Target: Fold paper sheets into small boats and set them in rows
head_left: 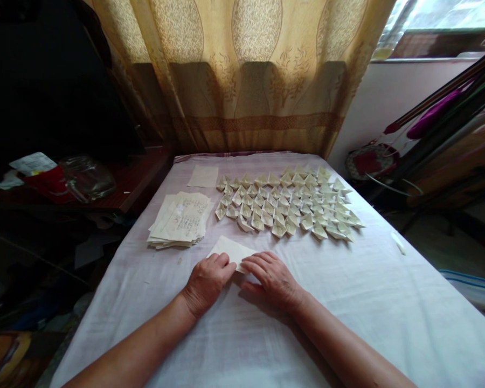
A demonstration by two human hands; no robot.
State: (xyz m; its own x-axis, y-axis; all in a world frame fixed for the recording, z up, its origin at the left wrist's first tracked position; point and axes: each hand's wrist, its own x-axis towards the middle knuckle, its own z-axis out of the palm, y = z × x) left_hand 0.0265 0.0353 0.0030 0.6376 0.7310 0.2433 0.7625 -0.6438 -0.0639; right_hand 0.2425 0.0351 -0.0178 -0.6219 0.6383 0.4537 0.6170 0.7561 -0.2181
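Paper (230, 249) in left hand (210, 277), against right hand (271, 277)

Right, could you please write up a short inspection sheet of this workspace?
Surface: pale cloth, lightly wrinkled.
Job's things: paper at the hands; written-on paper stack, left; single sheet beyond the stack; rows of folded paper pieces, right.
Clutter: white scrap, right; glass vessel on dark side table, left.
Grip: left hand curled on the paper; right hand more open, fingertips at its right end.
Cables: thin pale loop, right; cannot tell if cable.
Surroundings: patterned curtain behind; window, upper right.
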